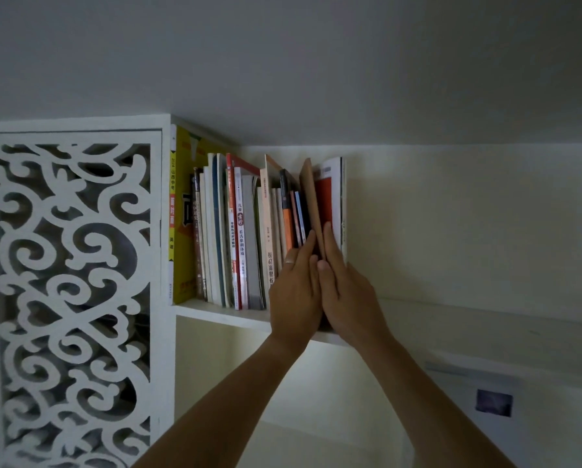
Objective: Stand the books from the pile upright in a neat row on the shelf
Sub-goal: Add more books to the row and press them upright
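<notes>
Upright on the white shelf [215, 314]: a row of books [235, 231], spines outward, from a tall yellow book [181, 214] at the left end to a red-and-white book [330, 204] at the right. Brown book [311, 204] tilted, wedged near that right end. Left hand [294, 295], fingers straight, pressed flat against it; right hand [348, 298], fingers straight, flat against its other side. Beside the shelf, a white carved lattice panel [73, 298]. Behind, a pale wall [451, 214].

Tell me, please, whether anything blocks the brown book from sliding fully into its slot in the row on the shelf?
Nothing visible does. The brown book stands in a gap between the dark blue book and the red-and-white book, with the left hand and right hand flat against either side. The shelf behind is hidden.
</notes>
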Demonstrator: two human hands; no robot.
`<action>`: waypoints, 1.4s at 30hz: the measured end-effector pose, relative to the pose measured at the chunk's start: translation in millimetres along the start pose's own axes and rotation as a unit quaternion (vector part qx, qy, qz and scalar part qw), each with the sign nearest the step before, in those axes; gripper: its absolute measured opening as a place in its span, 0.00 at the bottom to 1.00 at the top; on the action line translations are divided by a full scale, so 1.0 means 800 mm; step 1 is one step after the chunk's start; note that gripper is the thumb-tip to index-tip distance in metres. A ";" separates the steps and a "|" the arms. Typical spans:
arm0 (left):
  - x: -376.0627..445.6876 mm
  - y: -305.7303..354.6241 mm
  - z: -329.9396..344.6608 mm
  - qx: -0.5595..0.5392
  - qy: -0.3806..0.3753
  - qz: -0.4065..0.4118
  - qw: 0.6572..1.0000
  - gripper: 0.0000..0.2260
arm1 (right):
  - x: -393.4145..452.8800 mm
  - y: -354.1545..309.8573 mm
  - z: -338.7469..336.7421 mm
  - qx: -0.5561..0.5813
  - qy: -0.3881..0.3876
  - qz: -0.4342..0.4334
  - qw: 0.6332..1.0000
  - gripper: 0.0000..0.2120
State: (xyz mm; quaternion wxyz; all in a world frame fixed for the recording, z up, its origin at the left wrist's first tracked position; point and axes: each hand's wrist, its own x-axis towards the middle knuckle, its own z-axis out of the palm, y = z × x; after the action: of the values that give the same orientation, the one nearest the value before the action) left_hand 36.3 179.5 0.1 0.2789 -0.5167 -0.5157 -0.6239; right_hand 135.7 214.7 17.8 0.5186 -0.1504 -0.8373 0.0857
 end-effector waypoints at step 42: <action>0.020 0.071 -0.095 0.145 0.031 -0.110 0.983 0.23 | -0.018 -0.030 0.004 -0.032 0.085 0.047 0.995 0.31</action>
State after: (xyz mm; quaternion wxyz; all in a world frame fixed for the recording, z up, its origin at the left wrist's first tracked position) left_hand 53.9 93.7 40.0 0.2967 -0.3909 -0.6457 -0.5850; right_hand 134.5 187.3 11.5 0.5781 -0.2123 -0.7847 0.0702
